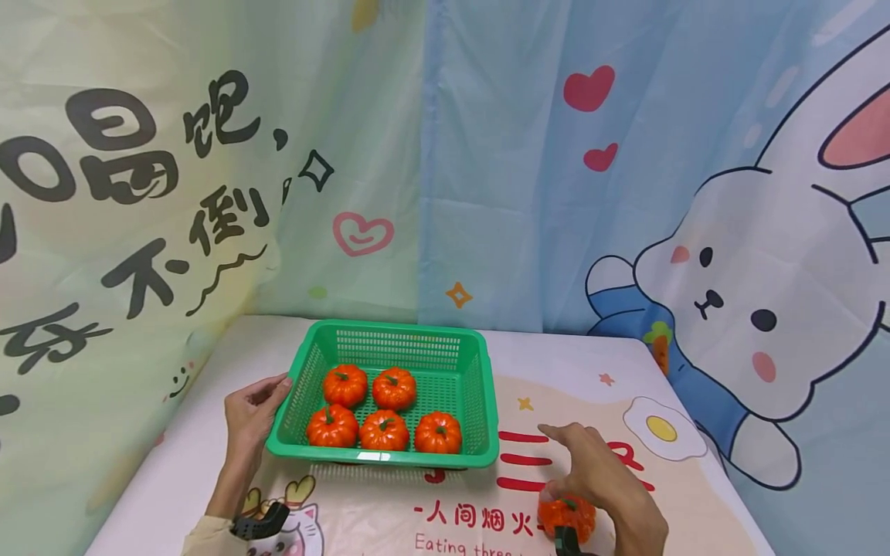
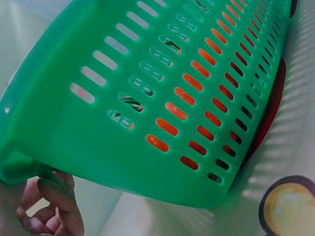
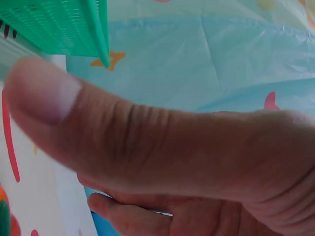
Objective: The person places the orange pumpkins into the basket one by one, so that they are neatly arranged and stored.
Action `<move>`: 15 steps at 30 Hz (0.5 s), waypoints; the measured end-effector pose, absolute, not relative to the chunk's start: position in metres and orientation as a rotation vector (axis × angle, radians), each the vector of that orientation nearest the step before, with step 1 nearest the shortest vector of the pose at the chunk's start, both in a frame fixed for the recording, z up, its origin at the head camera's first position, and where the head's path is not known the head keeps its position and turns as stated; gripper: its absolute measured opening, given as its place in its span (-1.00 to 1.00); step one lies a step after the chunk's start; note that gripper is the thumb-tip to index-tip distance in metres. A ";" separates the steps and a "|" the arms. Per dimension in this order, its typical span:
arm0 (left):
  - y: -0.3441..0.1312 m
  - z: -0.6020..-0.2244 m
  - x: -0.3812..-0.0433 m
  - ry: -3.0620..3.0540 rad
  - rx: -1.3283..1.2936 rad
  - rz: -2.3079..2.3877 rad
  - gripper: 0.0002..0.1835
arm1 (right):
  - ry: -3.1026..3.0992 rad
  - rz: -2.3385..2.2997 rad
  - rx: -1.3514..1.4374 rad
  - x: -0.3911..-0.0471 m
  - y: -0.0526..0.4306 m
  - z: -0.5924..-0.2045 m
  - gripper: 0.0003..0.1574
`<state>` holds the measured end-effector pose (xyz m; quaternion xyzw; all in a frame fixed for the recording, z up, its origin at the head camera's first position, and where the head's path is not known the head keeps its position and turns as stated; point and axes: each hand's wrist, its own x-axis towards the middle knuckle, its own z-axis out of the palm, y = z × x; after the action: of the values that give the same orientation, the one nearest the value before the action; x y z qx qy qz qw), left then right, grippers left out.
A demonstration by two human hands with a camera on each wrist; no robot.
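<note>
My left hand (image 1: pixel 250 413) grips the left rim of a green plastic basket (image 1: pixel 382 457). In the left wrist view its fingers (image 2: pixel 60 201) curl at the basket's edge. Inside the basket sit several small orange toy pumpkins (image 1: pixel 385 430) with green stems, two at the back and the others along the front. To the right, one more orange pumpkin (image 1: pixel 566 519) rests on the table, partly covered by my right hand (image 1: pixel 596 472). That hand is spread just above and beside it, with thumb and forefinger apart. The right wrist view shows the thumb (image 3: pixel 147 142) stretched out, the pumpkin at the lower left edge.
A printed cloth with red lettering and a fried-egg picture (image 1: pixel 664 428) covers the table (image 1: pixel 264 340). Behind it hangs a curtain (image 1: pixel 487 170) with hearts and a rabbit. Dark straps (image 1: pixel 263 523) circle the wrists.
</note>
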<state>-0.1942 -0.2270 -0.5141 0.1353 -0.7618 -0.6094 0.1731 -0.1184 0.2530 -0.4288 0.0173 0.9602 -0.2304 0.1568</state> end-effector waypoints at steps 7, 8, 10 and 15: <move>-0.228 -0.514 -0.192 -2.151 0.379 -1.732 -0.63 | 2.683 -0.671 0.114 -0.117 0.255 -0.434 0.14; -0.228 -0.514 -0.193 -2.148 0.378 -1.734 -0.63 | 2.678 -0.682 0.114 -0.117 0.256 -0.436 0.14; -0.228 -0.514 -0.193 -2.144 0.374 -1.739 -0.64 | 2.674 -0.699 0.114 -0.116 0.258 -0.438 0.14; -0.228 -0.514 -0.194 -2.140 0.375 -1.752 -0.64 | 2.660 -0.717 0.126 -0.111 0.262 -0.445 0.15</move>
<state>-0.1941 -0.2281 -0.5136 0.1323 -0.7550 -0.6182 0.1742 -0.1114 0.2620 -0.4449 0.0448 0.9469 -0.2552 0.1905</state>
